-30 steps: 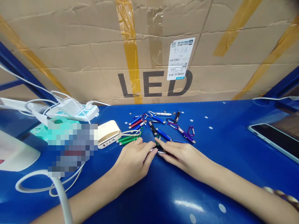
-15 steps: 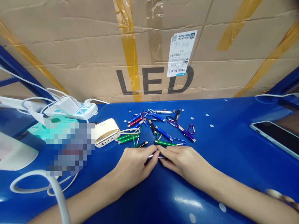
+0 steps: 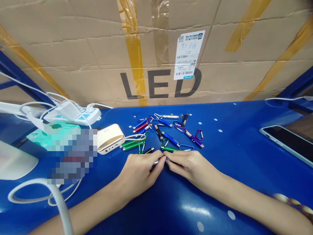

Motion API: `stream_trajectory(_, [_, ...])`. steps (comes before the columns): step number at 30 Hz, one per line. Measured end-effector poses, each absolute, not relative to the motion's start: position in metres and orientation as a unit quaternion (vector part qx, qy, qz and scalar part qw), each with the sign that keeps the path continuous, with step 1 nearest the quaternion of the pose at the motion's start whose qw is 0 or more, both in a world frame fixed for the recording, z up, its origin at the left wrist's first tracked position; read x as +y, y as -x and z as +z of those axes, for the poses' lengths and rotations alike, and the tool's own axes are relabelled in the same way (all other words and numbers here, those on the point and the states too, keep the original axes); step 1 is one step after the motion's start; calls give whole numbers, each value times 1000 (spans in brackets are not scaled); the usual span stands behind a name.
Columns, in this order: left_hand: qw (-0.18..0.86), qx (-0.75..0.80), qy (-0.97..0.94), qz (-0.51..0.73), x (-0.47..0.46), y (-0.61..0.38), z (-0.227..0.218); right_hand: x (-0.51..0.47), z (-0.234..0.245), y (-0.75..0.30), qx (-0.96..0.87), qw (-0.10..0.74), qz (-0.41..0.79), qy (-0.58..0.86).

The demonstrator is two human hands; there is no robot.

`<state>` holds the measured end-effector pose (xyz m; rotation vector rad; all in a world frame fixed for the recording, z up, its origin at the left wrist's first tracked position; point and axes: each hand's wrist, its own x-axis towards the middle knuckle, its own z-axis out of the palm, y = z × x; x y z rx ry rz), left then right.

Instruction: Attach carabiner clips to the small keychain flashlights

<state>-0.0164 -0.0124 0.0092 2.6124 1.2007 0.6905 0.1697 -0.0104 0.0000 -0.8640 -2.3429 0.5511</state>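
On the blue table (image 3: 171,202) my left hand (image 3: 139,173) and my right hand (image 3: 189,166) meet fingertip to fingertip, both pinched on a small black keychain flashlight (image 3: 156,162) lying between them. Just beyond my fingers sits a scattered pile of keychain flashlights (image 3: 168,132) in blue, green, red, purple, black and silver, with carabiner clips. A green flashlight (image 3: 170,149) lies right above my right fingers. A short black flashlight piece (image 3: 148,150) rests above my left fingers.
A gold and white power bank (image 3: 110,143) lies left of the pile. A white power strip (image 3: 73,116) with cables sits further left. A phone (image 3: 288,143) lies at the right edge. A large cardboard box (image 3: 156,49) marked LED walls off the back.
Both hands drew slightly nearer to me and closed together on the small black flashlight, uncovering the green flashlight and the black piece. The view shifted a little.
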Motion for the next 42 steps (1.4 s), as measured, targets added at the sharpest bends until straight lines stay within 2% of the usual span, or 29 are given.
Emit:
stream_trajectory(4, [118, 419, -867, 243, -13, 16, 13, -10, 3, -167, -869, 315, 189, 333])
stream_trajectory(8, [196, 437, -840, 254, -16, 14, 18, -11, 4, -167, -864, 338, 144, 344])
stream_trajectory(17, [343, 417, -809, 231, -17, 9, 25, -6, 3, -172, -887, 292, -75, 350])
stream_trajectory(21, [367, 431, -791, 230, -17, 6, 21, -4, 3, -171, -888, 287, -121, 338])
stream_trajectory(24, [347, 442, -791, 243, -17, 3, 16, -4, 2, -169, -891, 274, -138, 335])
stream_trajectory(30, [252, 457, -831, 192, -29, -4, 10, -1, 1, -163, -880, 214, -76, 418])
stream_trajectory(32, [246, 448, -840, 180, -32, -3, 11, 3, 4, -168, -865, 217, -37, 451])
stream_trajectory(36, [280, 438, -820, 240, -29, 1, 14, 16, 12, -187, -817, 259, -15, 514])
stream_trajectory(38, [311, 453, -794, 260, -26, 2, 15, 24, 15, -196, -793, 247, -5, 556])
stream_trajectory(42, [397, 490, -733, 254, -22, 3, 15, 37, 21, -210, -783, 244, 117, 560])
